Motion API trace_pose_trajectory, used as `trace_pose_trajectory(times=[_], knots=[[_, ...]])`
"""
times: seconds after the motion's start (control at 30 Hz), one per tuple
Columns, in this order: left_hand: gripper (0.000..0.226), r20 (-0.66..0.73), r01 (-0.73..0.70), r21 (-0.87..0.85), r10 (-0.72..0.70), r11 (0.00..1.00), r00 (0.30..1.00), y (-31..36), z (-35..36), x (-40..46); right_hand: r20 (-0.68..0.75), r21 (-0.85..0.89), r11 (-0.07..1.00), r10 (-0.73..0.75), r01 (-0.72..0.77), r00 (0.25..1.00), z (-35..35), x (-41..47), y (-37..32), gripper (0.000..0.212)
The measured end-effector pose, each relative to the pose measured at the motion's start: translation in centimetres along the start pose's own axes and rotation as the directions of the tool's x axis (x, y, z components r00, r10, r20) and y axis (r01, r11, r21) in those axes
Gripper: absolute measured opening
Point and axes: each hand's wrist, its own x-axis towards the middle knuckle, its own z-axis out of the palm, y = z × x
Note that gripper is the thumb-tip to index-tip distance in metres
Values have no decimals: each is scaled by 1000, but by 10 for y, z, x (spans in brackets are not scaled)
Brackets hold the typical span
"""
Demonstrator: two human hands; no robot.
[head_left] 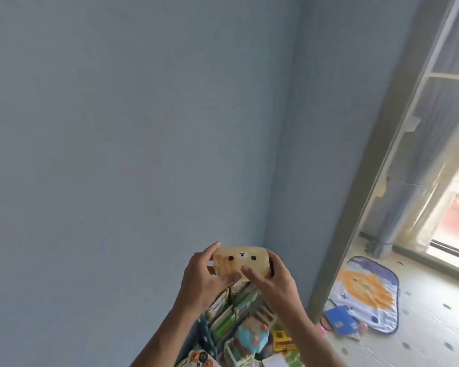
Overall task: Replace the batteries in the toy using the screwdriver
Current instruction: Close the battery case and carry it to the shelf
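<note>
A yellow, rounded toy (252, 258) with a small bear face on it is held up in front of the blue wall, lying lengthwise. My left hand (204, 276) grips its left end, thumb on top and fingers curled under it. My right hand (270, 279) holds its right end, fingers wrapped round the far side and the thumb stretched across the front. No screwdriver or batteries show in the head view.
Below my hands stands a rack of books and toys (239, 321), with a blue plush toy (249, 340) in it. A mat with an orange lion (366, 290) and a blue book (339, 321) lie on the floor to the right, near a bright window (456, 207).
</note>
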Motion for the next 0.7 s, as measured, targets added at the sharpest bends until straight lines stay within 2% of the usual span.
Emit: trace_pose_trajectory(times=[0.17, 0.33, 0.4, 0.47, 0.57, 0.7], knots=[[91, 112, -133, -1, 132, 991, 985, 125, 99, 22, -202, -50, 999, -5, -5, 979, -153, 1, -22, 52], [83, 233, -211, -64, 221, 975, 947, 226, 230, 41, -345, -28, 999, 20, -32, 938, -309, 9, -4, 44], [78, 293, -214, -105, 236, 971, 926, 262, 289, 49, -389, -22, 999, 30, -41, 921, -371, 17, 14, 41], [77, 350, -190, -141, 229, 972, 908, 293, 352, 60, -419, -23, 999, 34, -48, 907, -432, 30, 34, 47], [88, 388, -156, -195, 222, 968, 894, 332, 442, 81, -456, -45, 997, 30, -56, 890, -519, 55, 63, 48], [68, 432, -156, -237, 248, 959, 867, 379, 540, 112, -490, -86, 994, 21, -72, 872, -613, 97, 90, 45]])
